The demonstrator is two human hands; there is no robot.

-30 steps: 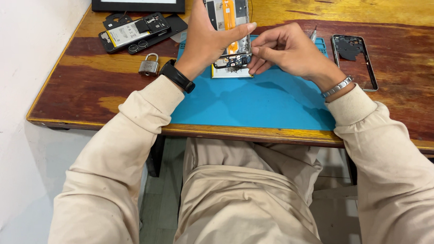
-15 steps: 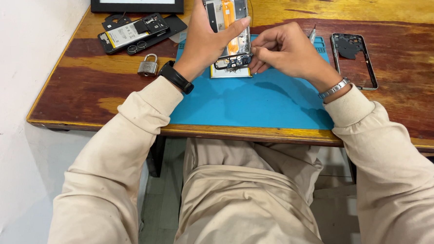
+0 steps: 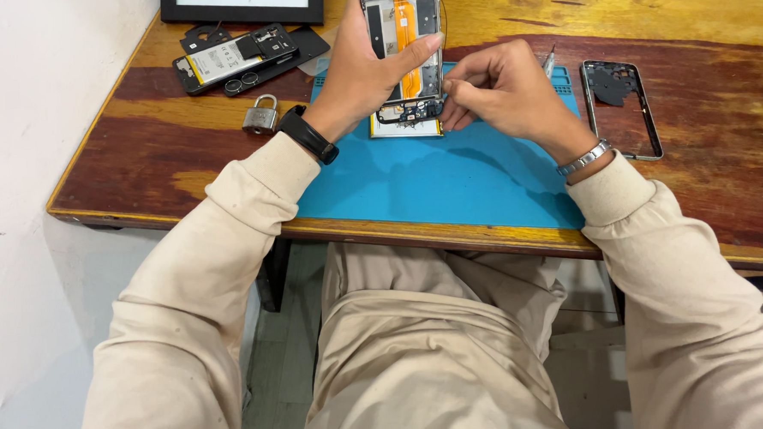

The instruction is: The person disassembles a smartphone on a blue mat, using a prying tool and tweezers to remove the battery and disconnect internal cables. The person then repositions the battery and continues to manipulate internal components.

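Hands are seen from above, both stretched forward over a blue mat [image 3: 448, 177] that lies on a wooden table [image 3: 716, 208]. The left hand [image 3: 362, 74] is raised at the wrist, with its thumb laid across the front of an opened phone [image 3: 404, 42] and its fingers hidden behind it, so the phone is clamped in that hand. The phone is held tilted, its lower end resting on or just above the far part of the mat; which of the two cannot be told. An orange ribbon cable is seen running down its exposed inside. The right hand [image 3: 501, 93] is curled, knuckles up, with its fingertips drawn together at the lower edge of the phone. A thin metal tool [image 3: 550, 61] sticks out behind this hand; whether it is pinched by the fingers cannot be made out. A black watch [image 3: 307, 134] is worn on the left wrist and a silver bracelet [image 3: 585, 157] on the right.

Counted on the table: one mat, one phone in hand, one bare phone frame [image 3: 621, 105] to the right of the mat, one second dismantled phone [image 3: 242, 56] at the far left, one padlock [image 3: 261, 115] near it, and one black-framed screen [image 3: 244, 4] at the far edge.
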